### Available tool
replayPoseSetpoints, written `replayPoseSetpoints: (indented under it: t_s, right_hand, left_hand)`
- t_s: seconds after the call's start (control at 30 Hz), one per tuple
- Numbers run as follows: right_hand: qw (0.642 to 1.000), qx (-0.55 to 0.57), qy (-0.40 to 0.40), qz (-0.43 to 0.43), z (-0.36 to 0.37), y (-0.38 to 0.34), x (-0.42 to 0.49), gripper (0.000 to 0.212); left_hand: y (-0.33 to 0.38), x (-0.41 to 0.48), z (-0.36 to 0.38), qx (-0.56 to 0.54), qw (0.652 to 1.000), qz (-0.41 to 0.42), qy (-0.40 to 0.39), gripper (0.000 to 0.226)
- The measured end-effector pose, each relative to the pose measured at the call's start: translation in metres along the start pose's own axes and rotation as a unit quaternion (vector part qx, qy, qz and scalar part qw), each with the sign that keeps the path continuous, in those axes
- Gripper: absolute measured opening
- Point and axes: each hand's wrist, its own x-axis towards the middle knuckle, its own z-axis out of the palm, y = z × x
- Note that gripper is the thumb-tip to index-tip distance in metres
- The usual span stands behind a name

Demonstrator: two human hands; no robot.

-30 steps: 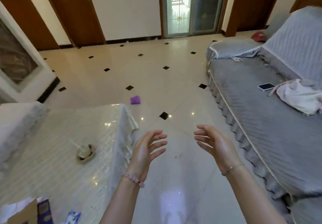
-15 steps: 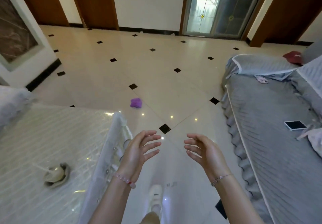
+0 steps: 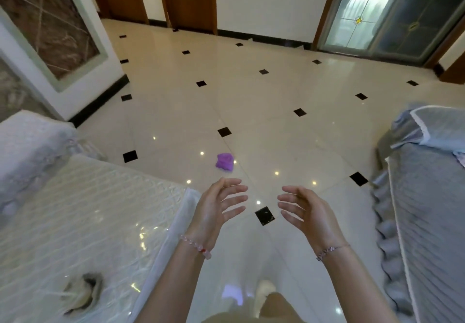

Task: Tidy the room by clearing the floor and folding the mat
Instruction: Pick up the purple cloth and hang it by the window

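A small crumpled purple thing point(image 3: 224, 162) lies on the glossy cream floor point(image 3: 264, 111) with black diamond insets, in the middle of the head view. My left hand point(image 3: 219, 207) is raised just below it, palm turned inward, fingers spread and relaxed, holding nothing. My right hand point(image 3: 305, 210) mirrors it about a hand's width to the right, also empty. Both hands hover above the floor, apart from the purple thing. No mat shows in this view.
A low table with a white patterned cover point(image 3: 83, 224) fills the left, with a small dish point(image 3: 83, 295) on it. A grey-covered sofa point(image 3: 427, 209) runs along the right. Wooden doors and a glass door point(image 3: 377, 8) line the far wall. My foot point(image 3: 264, 295) shows below.
The view has moved forward and turned left; the purple thing is closer and nearer the hands. The sofa's phone and cloth have left the frame. Both hands keep the same open pose.
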Motion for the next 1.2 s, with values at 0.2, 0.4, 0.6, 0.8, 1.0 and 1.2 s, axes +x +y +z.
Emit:
replayPoseSetpoints:
  t_s: [0.2, 0.4, 0.6, 0.8, 1.0, 1.2]
  right_hand:
    - [0.999, -0.010, -0.045, 0.021, 0.009, -0.044, 0.116, 0.027]
    - [0.995, -0.029, -0.084, 0.049, 0.010, -0.102, 0.231, 0.027]
    - [0.992, -0.053, -0.096, 0.067, 0.015, -0.137, 0.318, 0.027]
    - [0.983, -0.095, -0.116, 0.104, 0.040, -0.139, 0.392, 0.024]
    - [0.974, -0.132, -0.101, 0.153, 0.079, -0.142, 0.483, 0.023]
    - [0.950, -0.203, -0.141, 0.193, 0.139, -0.143, 0.585, 0.023]
  left_hand:
    - [0.022, 0.094, 0.020, -0.011, 0.999, 0.006, 0.053, 0.035]
    - [0.053, 0.196, 0.056, -0.037, 0.995, -0.006, 0.093, 0.036]
    - [0.072, 0.270, 0.067, -0.079, 0.986, -0.018, 0.146, 0.034]
    - [0.078, 0.344, 0.058, -0.118, 0.975, -0.048, 0.182, 0.033]
    - [0.084, 0.444, 0.034, -0.163, 0.966, -0.078, 0.184, 0.035]
    - [0.102, 0.546, -0.007, -0.189, 0.950, -0.102, 0.225, 0.033]
